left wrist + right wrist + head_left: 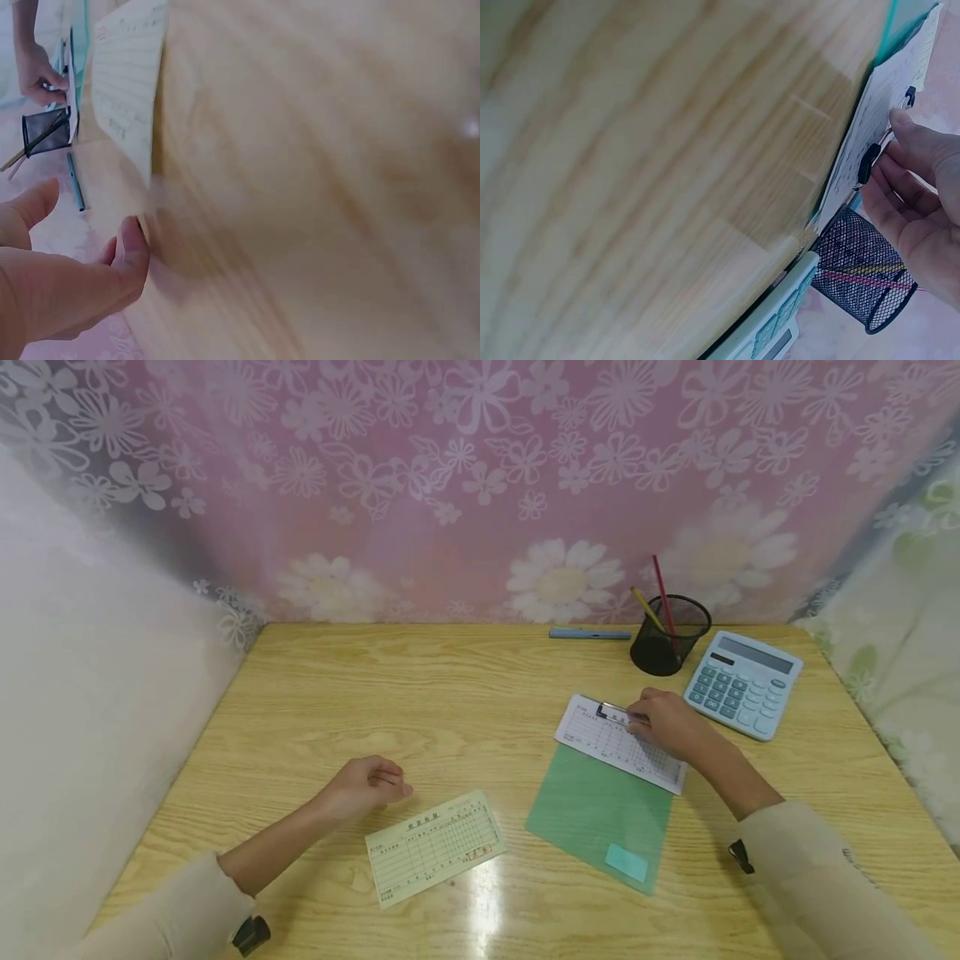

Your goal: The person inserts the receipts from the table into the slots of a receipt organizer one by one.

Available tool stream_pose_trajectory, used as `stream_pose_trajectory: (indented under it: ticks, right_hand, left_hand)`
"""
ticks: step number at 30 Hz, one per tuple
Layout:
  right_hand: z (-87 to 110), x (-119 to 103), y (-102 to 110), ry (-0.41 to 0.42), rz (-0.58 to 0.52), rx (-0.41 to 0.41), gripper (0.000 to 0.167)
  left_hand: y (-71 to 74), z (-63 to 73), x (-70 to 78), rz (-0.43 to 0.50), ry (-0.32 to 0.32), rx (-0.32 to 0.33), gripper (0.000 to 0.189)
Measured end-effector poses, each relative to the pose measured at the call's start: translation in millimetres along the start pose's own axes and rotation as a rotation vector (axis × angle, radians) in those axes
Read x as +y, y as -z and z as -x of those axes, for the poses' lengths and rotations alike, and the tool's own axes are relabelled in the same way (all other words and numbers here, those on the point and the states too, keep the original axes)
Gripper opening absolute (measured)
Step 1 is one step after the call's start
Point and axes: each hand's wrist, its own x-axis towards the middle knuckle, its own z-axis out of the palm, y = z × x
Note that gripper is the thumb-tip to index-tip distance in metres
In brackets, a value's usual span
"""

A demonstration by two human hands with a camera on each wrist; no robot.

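Note:
A green translucent clipboard (600, 818) with a pale blue label lies right of centre, a white printed form (592, 735) across its upper part. My right hand (671, 722) pinches the metal clip (613, 713) at the form's upper edge. The clip's black end (868, 163) shows beside the fingers in the right wrist view. A pale yellow printed slip (437, 847) with a red stamp mark lies flat on the table, left of the clipboard. My left hand (369, 782) hovers just beyond its upper left edge, fingers loosely curled, holding nothing.
A light blue calculator (744, 685) lies right of my right hand. Behind stands a black mesh pen cup (670, 635) with a red and a yellow pencil, beside a blue pen (589, 633). A flowered pink cloth (450, 485) hangs along the wooden table's (360, 693) back edge.

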Motion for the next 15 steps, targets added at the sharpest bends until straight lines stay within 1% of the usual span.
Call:
stream_pose_trajectory:
  ticks: [3,6,9,11,15]
  right_hand:
    - [0.1,-0.8,1.3,-0.004,-0.003,-0.007,0.027]
    - [0.2,-1.6,2.4,-0.007,-0.007,-0.011,0.028]
    - [0.1,-2.0,2.5,-0.015,-0.009,-0.015,0.029]
    - [-0.1,-1.9,2.1,-0.02,-0.006,-0.017,0.029]
    - [-1.1,-1.0,1.6,-0.021,0.003,-0.02,0.03]
  left_hand:
    - [1.1,14.8,-6.1,-0.048,-0.02,0.045,0.058]
    - [0.1,26.6,-8.3,-0.078,-0.015,0.091,0.06]
    - [-3.5,36.1,-8.9,-0.091,0.013,0.128,0.063]
    - [-7.7,41.2,-10.2,-0.117,0.033,0.154,0.067]
    - [-18.5,49.2,-12.9,-0.239,0.031,0.216,0.077]
